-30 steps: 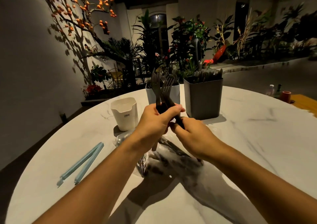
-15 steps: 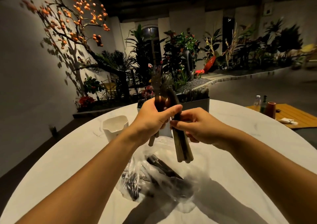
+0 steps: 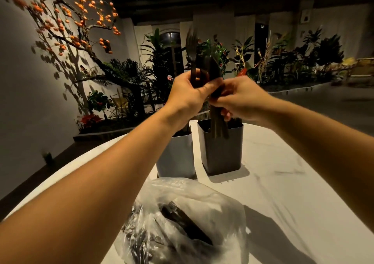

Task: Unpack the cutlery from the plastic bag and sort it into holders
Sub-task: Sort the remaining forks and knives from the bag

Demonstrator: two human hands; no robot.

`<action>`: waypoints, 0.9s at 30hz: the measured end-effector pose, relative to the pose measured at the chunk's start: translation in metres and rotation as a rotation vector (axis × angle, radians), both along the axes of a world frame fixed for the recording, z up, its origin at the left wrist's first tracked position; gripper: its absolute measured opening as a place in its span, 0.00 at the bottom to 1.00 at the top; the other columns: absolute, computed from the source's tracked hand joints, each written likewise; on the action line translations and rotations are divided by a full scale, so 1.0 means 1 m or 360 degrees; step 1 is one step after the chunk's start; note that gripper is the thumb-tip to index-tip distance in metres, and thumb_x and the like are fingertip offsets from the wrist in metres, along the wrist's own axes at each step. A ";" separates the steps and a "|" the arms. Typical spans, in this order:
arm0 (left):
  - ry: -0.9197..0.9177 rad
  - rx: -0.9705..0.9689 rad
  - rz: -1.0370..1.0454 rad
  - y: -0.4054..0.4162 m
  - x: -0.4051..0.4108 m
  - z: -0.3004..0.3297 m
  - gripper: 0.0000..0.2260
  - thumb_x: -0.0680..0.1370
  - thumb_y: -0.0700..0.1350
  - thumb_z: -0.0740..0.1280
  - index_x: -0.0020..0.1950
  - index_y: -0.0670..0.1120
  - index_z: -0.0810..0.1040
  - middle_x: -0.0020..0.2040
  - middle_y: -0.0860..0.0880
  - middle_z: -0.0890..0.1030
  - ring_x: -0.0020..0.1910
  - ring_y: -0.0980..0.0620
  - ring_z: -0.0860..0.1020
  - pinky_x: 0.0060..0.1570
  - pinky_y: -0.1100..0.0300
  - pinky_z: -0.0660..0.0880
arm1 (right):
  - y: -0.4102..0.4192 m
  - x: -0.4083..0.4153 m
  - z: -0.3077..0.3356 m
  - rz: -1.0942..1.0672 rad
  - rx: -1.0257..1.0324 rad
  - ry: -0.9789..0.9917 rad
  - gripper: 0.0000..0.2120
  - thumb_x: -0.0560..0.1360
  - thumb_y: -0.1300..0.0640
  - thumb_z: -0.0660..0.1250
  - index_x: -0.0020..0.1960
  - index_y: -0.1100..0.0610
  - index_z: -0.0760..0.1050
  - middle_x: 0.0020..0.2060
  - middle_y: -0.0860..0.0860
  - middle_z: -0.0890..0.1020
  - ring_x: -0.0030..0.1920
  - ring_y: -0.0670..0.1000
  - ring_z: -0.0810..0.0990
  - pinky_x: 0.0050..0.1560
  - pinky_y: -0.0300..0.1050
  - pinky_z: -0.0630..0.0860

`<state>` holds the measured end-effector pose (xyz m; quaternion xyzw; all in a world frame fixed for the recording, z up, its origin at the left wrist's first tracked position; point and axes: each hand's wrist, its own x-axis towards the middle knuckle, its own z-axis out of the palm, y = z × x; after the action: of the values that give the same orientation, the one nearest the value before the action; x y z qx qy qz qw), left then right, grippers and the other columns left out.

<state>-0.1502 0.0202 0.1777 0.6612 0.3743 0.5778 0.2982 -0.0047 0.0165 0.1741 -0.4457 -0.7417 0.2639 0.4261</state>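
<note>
Over the white marble table (image 3: 283, 183), sorting was mid-step: the plastic bag (image 3: 182, 219) lay near the front edge with dark cutlery still inside, and behind it stood the white holder (image 3: 176, 158) and dark grey holder (image 3: 222, 150), side by side, each already holding pieces. Both hands were raised above the holders. The left hand (image 3: 188, 98) gripped a bundle of forks (image 3: 192, 47), tines up; the right hand (image 3: 240, 100) pinched a few dark pieces (image 3: 217, 122) whose lower ends hung at the grey holder's mouth. Next move, by my guess: split those pieces off the bundle, drop them into the grey holder, keep the forks together. Compared with half a second earlier, the hands were higher and further forward, over the holders, and the right hand's pieces had moved from above the bag to the grey holder.
</note>
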 end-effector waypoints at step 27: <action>0.0423 -0.0415 0.0226 0.122 0.003 -0.040 0.22 0.77 0.55 0.72 0.64 0.45 0.70 0.50 0.48 0.79 0.39 0.53 0.76 0.31 0.64 0.71 | 0.127 0.000 -0.027 -0.0261 -0.0329 -0.0254 0.10 0.73 0.59 0.75 0.53 0.61 0.81 0.40 0.56 0.85 0.36 0.49 0.85 0.32 0.38 0.80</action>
<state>-0.1471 0.1421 0.1374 0.6594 0.5276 0.4518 0.2877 -0.0044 0.1435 0.1469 -0.5658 -0.7032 0.2669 0.3377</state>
